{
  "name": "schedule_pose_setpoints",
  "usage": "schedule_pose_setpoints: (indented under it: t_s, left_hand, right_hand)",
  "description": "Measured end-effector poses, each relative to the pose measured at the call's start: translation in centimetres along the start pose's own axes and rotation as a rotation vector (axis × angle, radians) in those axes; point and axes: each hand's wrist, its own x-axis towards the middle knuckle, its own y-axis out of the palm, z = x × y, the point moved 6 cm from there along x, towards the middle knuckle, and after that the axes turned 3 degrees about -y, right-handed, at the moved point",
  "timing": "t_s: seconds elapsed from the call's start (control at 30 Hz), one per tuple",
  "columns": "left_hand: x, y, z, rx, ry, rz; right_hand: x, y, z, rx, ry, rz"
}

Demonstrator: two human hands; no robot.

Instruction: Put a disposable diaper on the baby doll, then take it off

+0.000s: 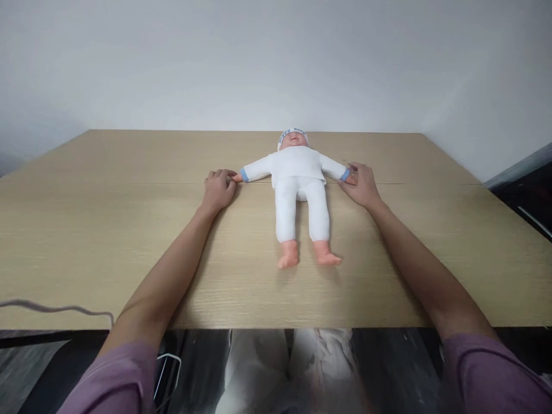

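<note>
A baby doll (297,164) lies on its back on the wooden table, head toward the wall and bare feet toward me. It wears a white top, white trousers with blue cuffs on the sleeves, and a white cap (294,132) with blue lettering. Both its arms are stretched out sideways. My left hand (219,188) rests on the tabletop, its fingers closed on the doll's hand at the left. At the other side, my right hand (361,183) has thumb and fingers around the doll's other hand.
The light wood table (107,230) has a seam running across it. A grey cable (56,309) lies along the near left edge. Behind stands a plain pale wall (259,63). A dark object (528,190) is beyond the right edge.
</note>
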Motion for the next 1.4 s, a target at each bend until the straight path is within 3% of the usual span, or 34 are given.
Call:
schedule_pose_setpoints:
  t_s: [0.17,0.43,0.53,0.63,0.7,0.77,0.87,0.97,1.07,1.1,1.2,1.27,1.33,1.4]
  left_hand:
    - [-1.1,-0.7,0.4,0.012,-0.054,-0.014]
    - [-4.7,-2.1,-0.2,-0.054,-0.045,-0.115]
    - [-6.4,-2.4,-1.6,-0.111,-0.021,-0.107]
    - [-8.6,-3.8,-4.5,-0.163,-0.004,-0.083]
    - [-11.0,-5.7,-7.4,-0.204,-0.004,-0.095]
    - [-15.1,-7.9,-10.5,-0.256,-0.005,-0.142]
    - [-24.6,-9.5,-13.9,-0.343,-0.038,-0.206]
    - [-36.0,-7.0,-14.3,-0.503,-0.197,-0.206]
    - [-45.1,-1.5,-14.9,-0.653,-0.310,0.119]
    - [-47.1,-0.5,-15.3,-0.672,-0.310,0.156]
    - [-49.7,1.2,-17.2,-0.765,-0.311,0.267]
    - [-49.6,2.2,-18.4,-0.911,-0.385,0.390]
    - [-48.9,3.4,-19.2,-1.040,-0.479,0.479]
    - [-47.9,4.5,-19.7,-1.098,-0.544,0.493]
  right_hand:
    - [-0.8,-2.0,1.7,-0.013,-0.011,-0.084]
    - [-3.1,-3.8,4.2,-0.008,0.087,-0.082]
    - [-4.2,-4.2,5.7,-0.019,0.076,-0.078]
    - [-5.2,-5.1,8.4,-0.007,0.060,-0.079]
    - [-6.2,-6.3,11.1,0.014,0.055,-0.081]
    - [-8.1,-8.3,14.5,0.062,0.043,-0.086]
    - [-13.4,-12.5,19.6,0.155,0.040,-0.085]
    - [-21.4,-16.3,22.9,0.175,0.080,-0.048]
    - [-29.5,-17.7,24.6,0.297,0.016,0.069]
    - [-31.8,-17.4,24.7,0.318,0.030,0.134]
    - [-37.5,-15.2,23.7,0.383,0.264,0.253]
    - [-40.2,-13.3,22.9,0.453,0.473,0.243]
    - [-41.9,-11.6,22.6,0.485,0.584,0.219]
    - [-42.8,-10.1,22.5,0.499,0.645,0.210]
